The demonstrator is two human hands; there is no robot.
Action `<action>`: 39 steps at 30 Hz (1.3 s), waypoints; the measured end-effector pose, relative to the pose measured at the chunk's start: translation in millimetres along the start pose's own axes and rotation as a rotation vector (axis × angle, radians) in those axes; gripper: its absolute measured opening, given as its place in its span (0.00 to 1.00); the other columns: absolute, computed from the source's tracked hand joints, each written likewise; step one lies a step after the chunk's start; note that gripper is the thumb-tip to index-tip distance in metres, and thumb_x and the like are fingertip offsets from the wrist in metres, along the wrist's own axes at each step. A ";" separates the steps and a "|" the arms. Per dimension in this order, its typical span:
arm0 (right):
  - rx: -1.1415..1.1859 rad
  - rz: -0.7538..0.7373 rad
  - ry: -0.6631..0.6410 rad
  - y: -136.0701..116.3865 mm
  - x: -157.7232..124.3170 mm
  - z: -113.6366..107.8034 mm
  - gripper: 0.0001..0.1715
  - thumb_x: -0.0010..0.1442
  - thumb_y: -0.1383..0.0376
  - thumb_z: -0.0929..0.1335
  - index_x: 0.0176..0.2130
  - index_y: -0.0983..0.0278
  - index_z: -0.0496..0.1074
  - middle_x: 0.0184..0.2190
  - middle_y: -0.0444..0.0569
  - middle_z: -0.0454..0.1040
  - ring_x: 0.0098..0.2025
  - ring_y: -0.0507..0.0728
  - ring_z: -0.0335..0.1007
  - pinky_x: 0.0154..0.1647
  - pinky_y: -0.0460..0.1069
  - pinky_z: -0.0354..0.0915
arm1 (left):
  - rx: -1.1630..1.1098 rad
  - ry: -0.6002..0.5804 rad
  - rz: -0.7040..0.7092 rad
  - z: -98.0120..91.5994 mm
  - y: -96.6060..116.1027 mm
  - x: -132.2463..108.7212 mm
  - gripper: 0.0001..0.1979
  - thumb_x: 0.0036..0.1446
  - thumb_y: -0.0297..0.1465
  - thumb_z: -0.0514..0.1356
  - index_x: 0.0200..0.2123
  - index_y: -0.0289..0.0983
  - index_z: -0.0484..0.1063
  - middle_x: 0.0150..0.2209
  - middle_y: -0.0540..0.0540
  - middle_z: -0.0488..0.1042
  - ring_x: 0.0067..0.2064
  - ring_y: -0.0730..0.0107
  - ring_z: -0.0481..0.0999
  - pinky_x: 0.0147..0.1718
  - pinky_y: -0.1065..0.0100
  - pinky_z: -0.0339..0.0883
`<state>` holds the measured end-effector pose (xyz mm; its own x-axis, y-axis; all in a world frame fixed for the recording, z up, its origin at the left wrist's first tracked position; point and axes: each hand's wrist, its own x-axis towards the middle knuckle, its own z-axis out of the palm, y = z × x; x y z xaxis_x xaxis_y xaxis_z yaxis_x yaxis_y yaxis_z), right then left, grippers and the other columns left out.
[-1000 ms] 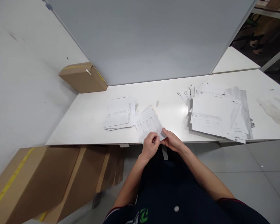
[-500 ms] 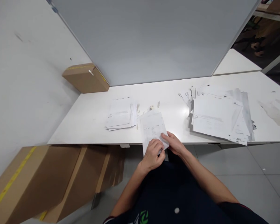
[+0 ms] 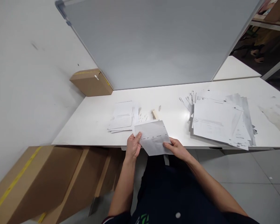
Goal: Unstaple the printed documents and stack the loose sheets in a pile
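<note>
Between my hands is a printed sheet of paper [image 3: 154,137], held over the table's front edge; whether it is one sheet or more I cannot tell. My left hand [image 3: 133,145] pinches its left edge, thumb on top. On the right edge my right hand [image 3: 177,148] grips it, also thumb uppermost. Just beyond the paper lies a small beige block-like object [image 3: 155,114] with tiny scraps beside it. To the left rests a small stack of papers [image 3: 121,116]. A larger, untidy pile of papers [image 3: 217,119] sits to the right.
The white table [image 3: 91,124] runs across the view beneath a grey-white board [image 3: 154,43]. A cardboard box [image 3: 92,83] stands at its back left corner. Large cardboard boxes [image 3: 37,177] fill the floor at front left. At upper right are dark shelves [image 3: 259,43].
My left hand has moved from the paper's lower right part to its left edge. The sheet is now spread between both hands, uncovering the beige object. The view has tilted slightly.
</note>
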<state>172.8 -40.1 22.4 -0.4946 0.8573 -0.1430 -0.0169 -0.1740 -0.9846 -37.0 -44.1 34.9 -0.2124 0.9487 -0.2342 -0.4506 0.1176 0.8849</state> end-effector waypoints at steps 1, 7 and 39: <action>-0.062 -0.024 0.026 -5.4 1.8 -2.3 0.18 0.55 0.57 0.64 0.42 0.64 0.71 0.39 0.48 0.74 0.42 0.59 0.68 0.42 0.52 0.64 | -0.011 0.026 0.076 5.7 3.6 -0.3 0.18 0.43 0.36 0.64 0.39 0.34 0.72 0.37 0.42 0.76 0.40 0.61 0.74 0.42 0.60 0.67; -0.257 -0.285 0.273 -51.6 16.8 -15.5 0.14 0.54 0.59 0.65 0.39 0.62 0.70 0.35 0.47 0.73 0.38 0.58 0.67 0.42 0.53 0.63 | 0.179 0.063 0.520 34.1 28.2 -6.7 0.14 0.44 0.34 0.64 0.35 0.35 0.74 0.32 0.46 0.77 0.39 0.65 0.74 0.42 0.62 0.67; -0.965 -0.383 0.241 -82.6 9.7 -34.6 0.13 0.59 0.65 0.59 0.39 0.61 0.70 0.34 0.49 0.73 0.35 0.57 0.66 0.36 0.49 0.58 | 0.242 0.062 0.609 11.4 6.0 18.3 0.20 0.48 0.34 0.62 0.45 0.40 0.63 0.39 0.45 0.72 0.41 0.70 0.72 0.44 0.64 0.65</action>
<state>199.4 -0.6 98.8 -0.4157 0.8650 0.2810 0.6132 0.4947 -0.6159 -33.7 -22.7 40.5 -0.4208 0.8485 0.3210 -0.0273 -0.3655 0.9304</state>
